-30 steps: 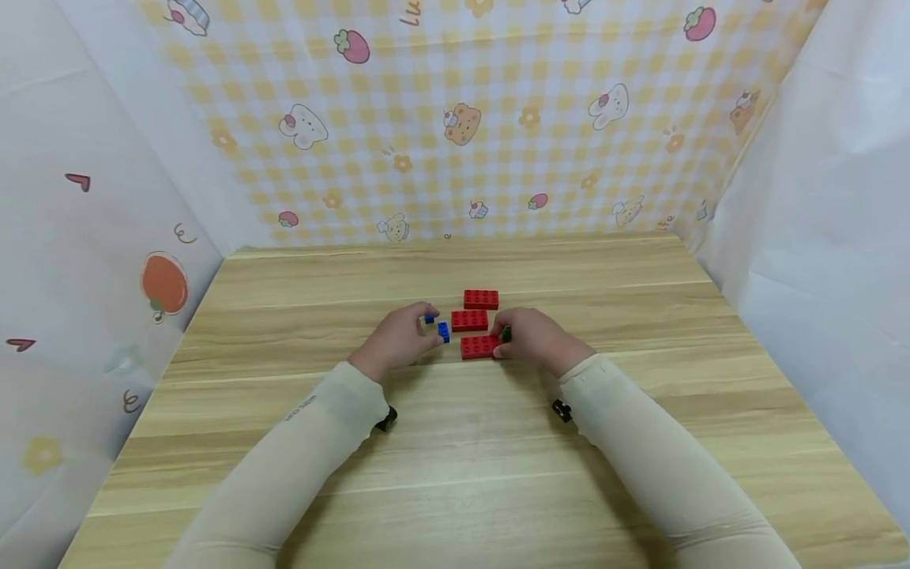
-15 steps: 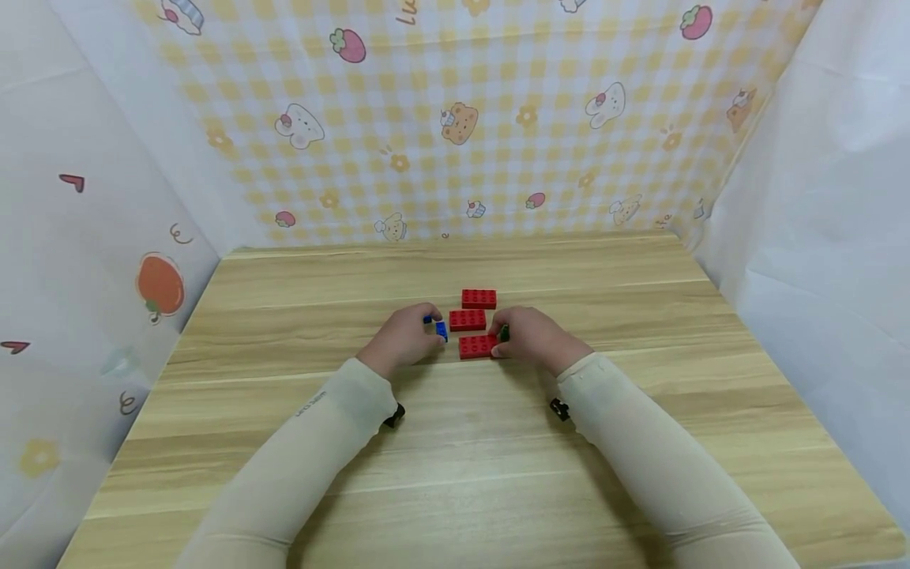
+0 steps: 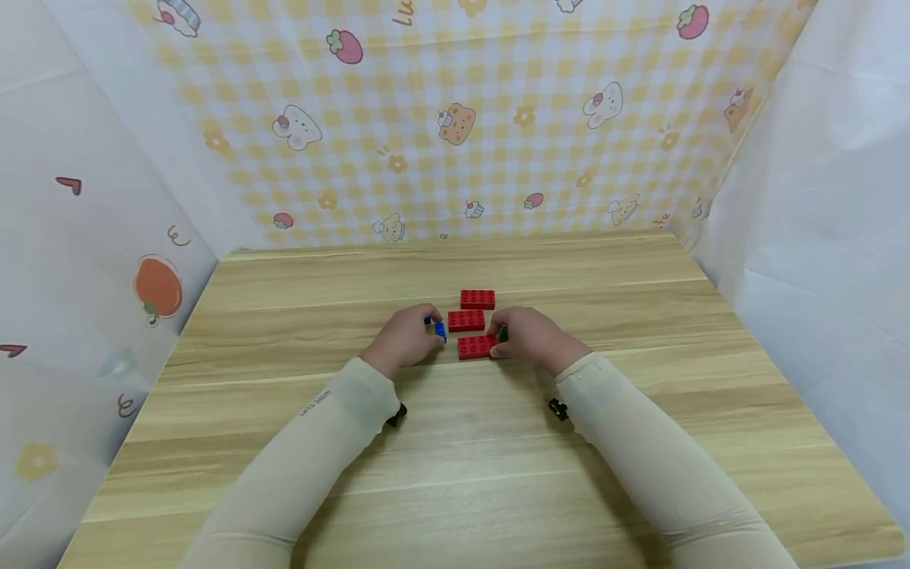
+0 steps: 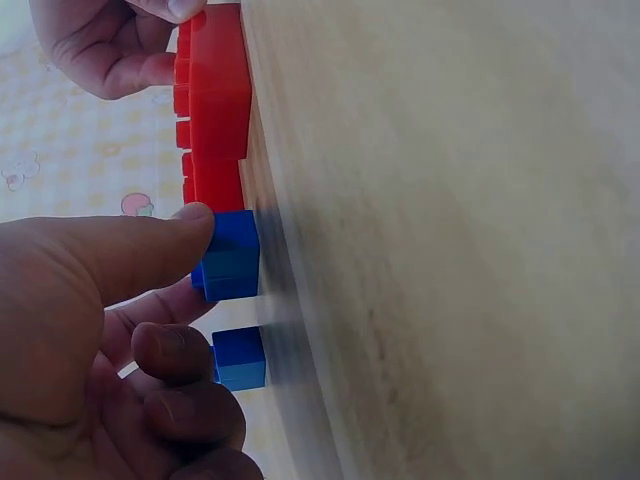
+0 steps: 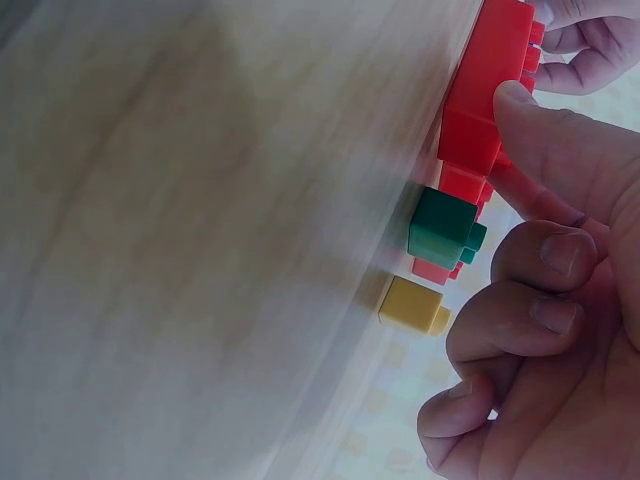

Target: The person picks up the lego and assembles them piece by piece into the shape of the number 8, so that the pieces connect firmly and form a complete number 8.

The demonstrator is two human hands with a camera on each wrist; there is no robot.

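My left hand (image 3: 404,340) pinches a small blue brick (image 4: 232,258) between thumb and index finger; the brick is on the table. A second small blue brick (image 4: 240,360) sits apart, beyond the curled fingers. On the other side, my right hand (image 3: 529,338) holds the right end of the nearest red brick (image 3: 475,348), thumb on its near side, index finger partly hidden behind. Under that hand, in the right wrist view, stand a green brick (image 5: 442,225) and a yellow brick (image 5: 410,304), neither visibly gripped.
Behind the nearest red brick lie a middle red brick (image 3: 466,321) and a far red brick (image 3: 477,299), roughly in a column. Everything is on a wooden table (image 3: 455,474). A checked, patterned cloth (image 3: 426,158) closes off the back, with pale sheets at both sides.
My left hand has shifted slightly right and closed its thumb and index finger on the blue brick. The right hand stays on the red brick. The head view drifts slightly.
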